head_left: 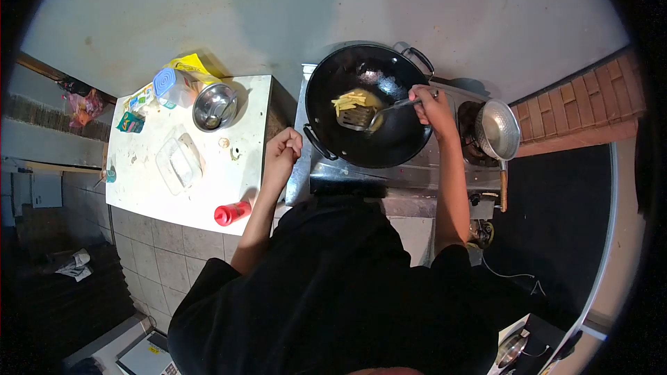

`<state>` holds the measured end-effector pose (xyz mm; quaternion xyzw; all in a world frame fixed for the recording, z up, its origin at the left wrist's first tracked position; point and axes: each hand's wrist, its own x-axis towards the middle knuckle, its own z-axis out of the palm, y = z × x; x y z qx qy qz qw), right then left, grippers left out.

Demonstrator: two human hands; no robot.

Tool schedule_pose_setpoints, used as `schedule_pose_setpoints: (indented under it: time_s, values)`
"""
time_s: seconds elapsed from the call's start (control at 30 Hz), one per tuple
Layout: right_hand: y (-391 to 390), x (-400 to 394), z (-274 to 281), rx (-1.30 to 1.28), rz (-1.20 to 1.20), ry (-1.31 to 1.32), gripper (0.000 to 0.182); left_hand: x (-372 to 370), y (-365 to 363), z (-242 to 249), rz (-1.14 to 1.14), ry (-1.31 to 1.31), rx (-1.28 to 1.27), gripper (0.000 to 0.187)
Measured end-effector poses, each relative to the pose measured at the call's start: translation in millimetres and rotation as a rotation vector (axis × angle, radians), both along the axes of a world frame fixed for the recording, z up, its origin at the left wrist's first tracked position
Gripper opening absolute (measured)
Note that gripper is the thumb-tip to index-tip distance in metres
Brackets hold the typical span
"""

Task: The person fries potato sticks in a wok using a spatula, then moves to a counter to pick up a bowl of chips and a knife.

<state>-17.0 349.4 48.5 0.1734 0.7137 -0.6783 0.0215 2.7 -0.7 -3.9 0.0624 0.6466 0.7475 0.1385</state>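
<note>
My right hand [432, 109] grips the handle of a slotted metal spatula [358, 119] over the right part of a large black wok [406, 142]. The spatula's head lies in the wok, against pale yellow strips of food [353, 101] in a little liquid. My left hand [283, 153] is just left of the wok's lower left handle, apart from it, with its fingers curled. Whether anything is inside those fingers is too small to tell. The wok sits on a metal stove [410, 176].
On the white table [142, 180] at left are a steel bowl [215, 107], a blue-lidded container [174, 88], a clear tray [178, 165], a yellow bag [193, 66] and a red bottle [232, 213]. A saucepan [497, 129] sits right of the wok.
</note>
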Motion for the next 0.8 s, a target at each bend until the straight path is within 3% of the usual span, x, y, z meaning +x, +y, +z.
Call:
schedule_pose_setpoints:
  time_s: [0.23,0.53,0.8]
  values:
    - [17.9,7.2,23.8,0.128,-0.04,0.051,0.024,-0.9,1.5,-3.0,0.008,0.002,-0.013,0.027]
    - [-0.4,12.0,54.6,0.744,0.108,0.257,0.03,0.9,5.1,1.1,0.0,-0.006,-0.022,0.027]
    - [-29.6,21.8,85.9,0.89,0.252,0.285,0.028,1.0,1.7,-0.8,0.01,-0.012,0.004,0.026]
